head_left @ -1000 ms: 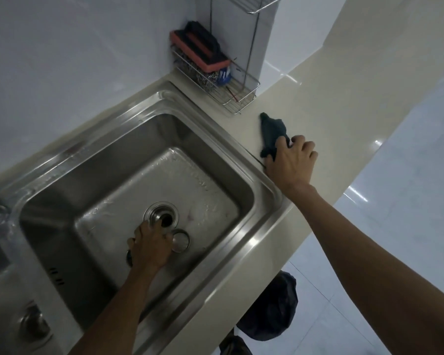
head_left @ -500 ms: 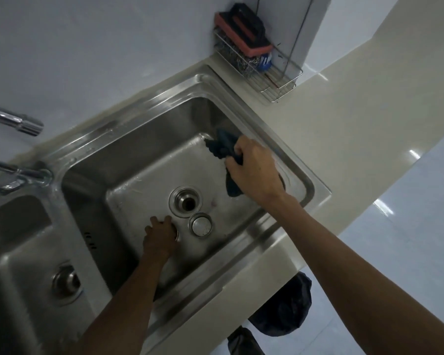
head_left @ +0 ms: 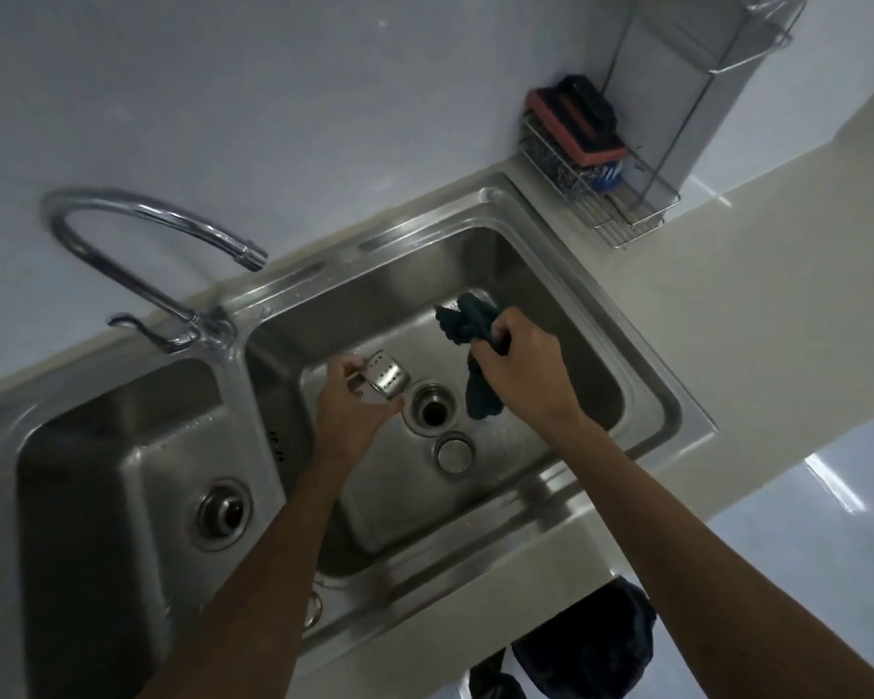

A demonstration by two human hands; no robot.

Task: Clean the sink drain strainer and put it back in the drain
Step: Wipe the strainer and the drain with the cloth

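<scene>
My left hand [head_left: 351, 411] holds the perforated steel strainer basket [head_left: 387, 379] tilted on its side, just left of the open drain hole [head_left: 432, 408] in the right sink basin [head_left: 566, 315]. My right hand [head_left: 523, 370] grips a dark teal cloth [head_left: 468, 327], which hangs down over the basin floor to the right of the drain. A round metal stopper cap [head_left: 454, 452] lies flat on the basin floor just in front of the drain.
A curved chrome faucet [head_left: 147, 234] stands behind the divider, its spout over the right basin. The left basin has its own drain [head_left: 221, 514]. A wire rack [head_left: 606, 194] with a sponge sits on the beige counter [head_left: 753, 295] at the back right.
My left hand lifted the strainer basket off the basin floor and turned it sideways. My right hand took the cloth from the counter into the basin. The view shifted left.
</scene>
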